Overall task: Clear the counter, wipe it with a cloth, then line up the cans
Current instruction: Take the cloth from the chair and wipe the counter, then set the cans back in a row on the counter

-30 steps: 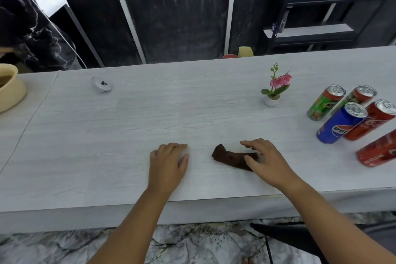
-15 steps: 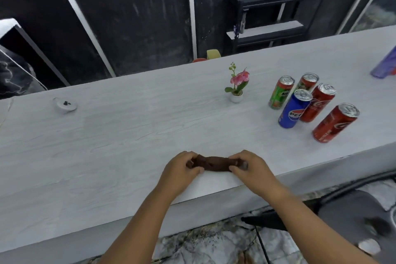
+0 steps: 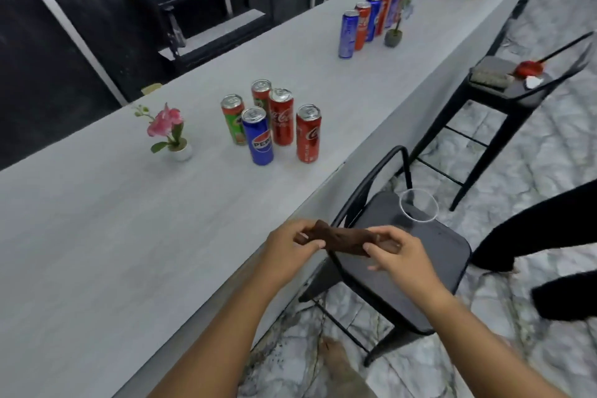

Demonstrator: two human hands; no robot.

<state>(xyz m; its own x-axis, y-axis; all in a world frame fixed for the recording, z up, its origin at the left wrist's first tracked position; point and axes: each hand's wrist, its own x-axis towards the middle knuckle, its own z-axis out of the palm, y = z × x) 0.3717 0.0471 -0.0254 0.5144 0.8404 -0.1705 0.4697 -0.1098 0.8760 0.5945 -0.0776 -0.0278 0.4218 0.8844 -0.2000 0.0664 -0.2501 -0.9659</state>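
Observation:
A rolled dark brown cloth (image 3: 344,241) hangs in the air past the front edge of the grey counter (image 3: 113,236), over a black chair. My left hand (image 3: 287,247) pinches its left end and my right hand (image 3: 399,255) pinches its right end. Several upright cans stand in a loose cluster on the counter: a blue Pepsi can (image 3: 257,136), a green can (image 3: 234,119), and red cola cans (image 3: 308,133) (image 3: 281,117). Farther along the counter, a second group of blue and red cans (image 3: 368,22) stands in a row.
A small pink flower in a white pot (image 3: 172,134) stands left of the cluster. The black chair (image 3: 420,255) carries a clear plastic cup (image 3: 418,205). A black stool (image 3: 504,87) holds small items. Another person's dark-clothed legs (image 3: 542,233) are at the right.
Both hands lifted the cloth off the counter and carried it right, past the counter's edge. My view swung right, bringing the chair, stool and far row of cans into sight.

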